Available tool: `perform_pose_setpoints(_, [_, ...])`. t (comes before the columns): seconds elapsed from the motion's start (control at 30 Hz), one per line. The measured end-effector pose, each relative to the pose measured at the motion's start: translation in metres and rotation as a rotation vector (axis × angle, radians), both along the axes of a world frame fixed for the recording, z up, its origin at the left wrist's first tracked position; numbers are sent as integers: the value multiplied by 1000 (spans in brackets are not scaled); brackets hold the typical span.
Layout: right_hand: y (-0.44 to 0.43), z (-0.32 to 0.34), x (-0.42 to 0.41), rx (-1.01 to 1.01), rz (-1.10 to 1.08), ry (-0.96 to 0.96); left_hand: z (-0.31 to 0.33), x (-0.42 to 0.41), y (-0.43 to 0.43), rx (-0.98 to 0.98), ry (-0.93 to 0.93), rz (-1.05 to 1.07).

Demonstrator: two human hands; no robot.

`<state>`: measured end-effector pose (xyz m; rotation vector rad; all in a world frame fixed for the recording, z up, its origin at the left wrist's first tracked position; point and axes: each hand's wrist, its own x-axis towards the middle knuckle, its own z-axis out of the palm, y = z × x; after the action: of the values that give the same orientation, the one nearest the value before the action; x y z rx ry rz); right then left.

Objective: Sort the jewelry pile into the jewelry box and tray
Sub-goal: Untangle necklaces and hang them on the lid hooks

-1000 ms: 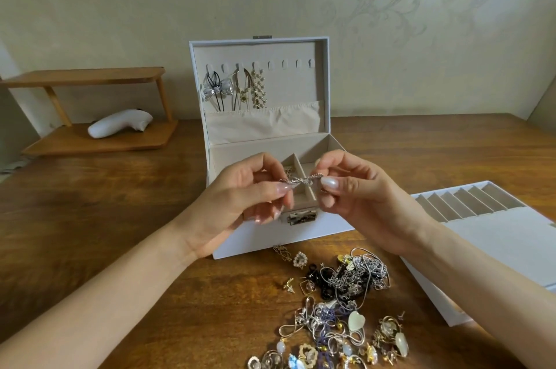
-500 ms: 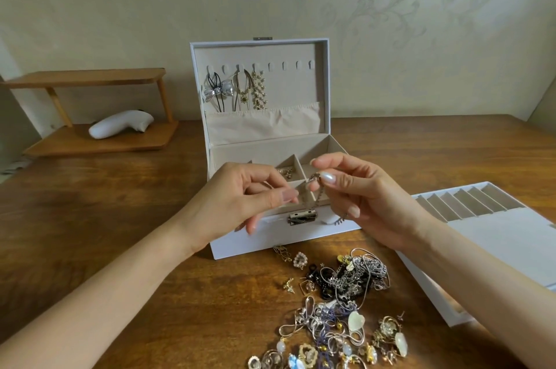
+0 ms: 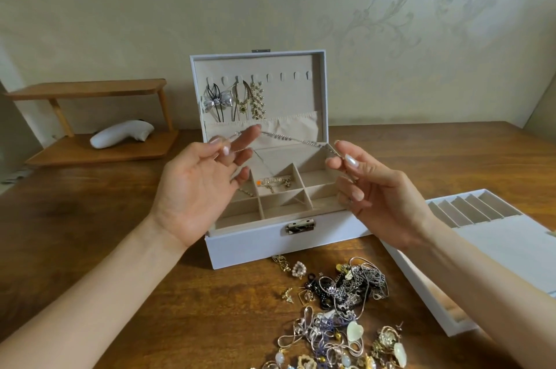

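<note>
A thin silver chain point(image 3: 288, 137) is held stretched between the two hands, above the open white jewelry box with beige lining point(image 3: 264, 244). At its left end, the chain is pinched at the fingertips of the left hand point(image 3: 198, 188), whose palm is turned up and whose other fingers are loosely spread. The right end is pinched between thumb and forefinger of the right hand point(image 3: 382, 188), while the remaining fingers are curled below.

The chain is probably pulled out to its full length so that it is freed of knots and its clasp can be found. In the upright lid, three long pieces point(image 3: 237, 99) are hung at the left of the row of small hooks point(image 3: 296, 76), with their lower ends tucked in the cloth pocket point(image 3: 288, 128). The hooks at the right are free, so it is judged that the chain is meant for one of them. Long pieces seem to be hung there so that they do not tangle.

A few small gold pieces point(image 3: 275, 182) are laid in one far middle compartment. The pile of mixed jewelry point(image 3: 346, 311) is left on the brown wooden table point(image 3: 90, 242), just near of the box, within easy reach. The white tray with narrow slots point(image 3: 496, 236) is placed at the right.
</note>
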<state>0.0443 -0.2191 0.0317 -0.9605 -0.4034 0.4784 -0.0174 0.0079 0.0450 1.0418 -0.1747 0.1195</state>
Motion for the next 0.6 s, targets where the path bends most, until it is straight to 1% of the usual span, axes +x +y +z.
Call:
perform_pose_setpoints(0.1, [2,-1,-1,-5,-3,-4,0,-1,2,77,-16,43])
perform_pose_setpoints(0.23, [0,0,-1,-30,-19,-39,1,5,9,-25,-63,4])
perform_pose_setpoints(0.27, [0,0,-1,-62,-18,-75,4,7,11,-32,-91,-25])
perform_pose_setpoints(0.3, [0,0,-1,-108,-18,-121,9,11,12,4,-110,-39])
perform_pose_setpoints(0.37, [0,1,1,-238,-33,-224,23,21,14,161,-126,-32])
perform_pose_setpoints(0.47, [3,6,8,-483,-87,-360,50,38,9,530,-164,6])
perform_pose_setpoints(0.53, [9,14,15,-669,-146,-481,66,50,5,777,-158,30])
perform_pose_setpoints(0.57, [15,20,19,-725,-195,-552,73,56,4,902,-146,61])
perform_pose_setpoints(0.6, [21,28,25,-729,-245,-607,78,63,3,1012,-136,86])
